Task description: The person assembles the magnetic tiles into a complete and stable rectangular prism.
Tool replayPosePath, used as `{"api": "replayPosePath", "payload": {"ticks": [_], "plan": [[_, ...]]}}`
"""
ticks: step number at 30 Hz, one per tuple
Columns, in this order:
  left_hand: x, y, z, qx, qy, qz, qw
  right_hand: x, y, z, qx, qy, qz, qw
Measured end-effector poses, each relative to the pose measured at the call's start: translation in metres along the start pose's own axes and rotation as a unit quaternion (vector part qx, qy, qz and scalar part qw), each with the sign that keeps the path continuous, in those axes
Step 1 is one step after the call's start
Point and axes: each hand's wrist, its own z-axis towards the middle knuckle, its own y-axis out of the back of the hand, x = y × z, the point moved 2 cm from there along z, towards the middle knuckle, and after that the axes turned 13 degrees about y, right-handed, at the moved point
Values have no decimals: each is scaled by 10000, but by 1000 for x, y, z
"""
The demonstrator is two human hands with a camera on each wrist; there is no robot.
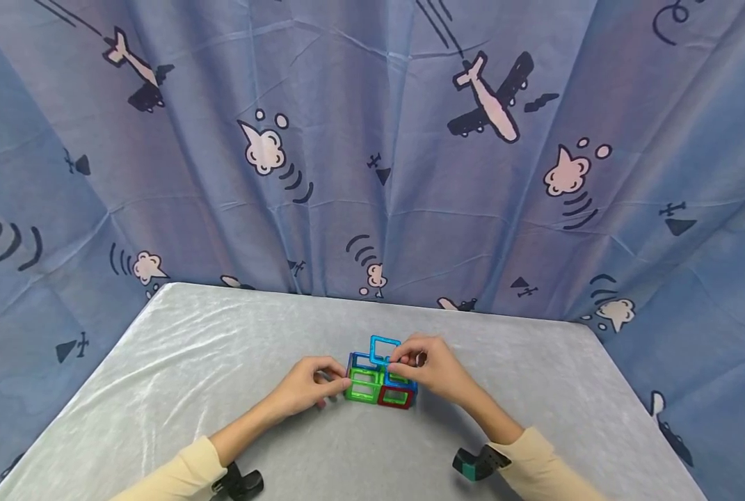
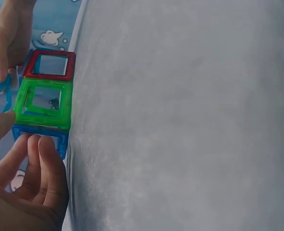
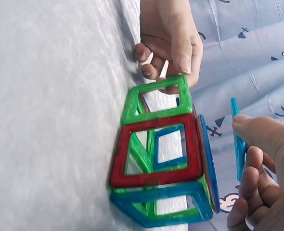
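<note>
A low box of square magnetic tiles stands on the table, with a green tile (image 3: 185, 96) and a red tile (image 3: 194, 149) along its front and a blue tile (image 2: 61, 144) at its left end. My left hand (image 1: 306, 386) is at that left end, fingertips against the blue tile and thumb by the green edge. Between thumb and fingers, my right hand (image 1: 435, 365) pinches a light-blue square magnetic tile (image 1: 373, 348) above the box's top. In the right wrist view this tile appears edge-on, with a gap between it and the box.
A pale cloth (image 1: 247, 334) covers the table. Behind it hangs a blue curtain (image 1: 347, 174) printed with planes, close to the table's far edge. Dark wrist devices (image 1: 480, 463) sit at both sleeves.
</note>
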Motion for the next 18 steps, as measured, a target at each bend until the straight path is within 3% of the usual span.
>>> {"api": "replayPosePath", "payload": {"ticks": [10,18], "plan": [[-1,1,-2,16,2,10,10000,12,-15,10,220,349,-194,9990],[0,1,-2,35,11,41,10000,19,-28,15,482,243,-452,9975]]}}
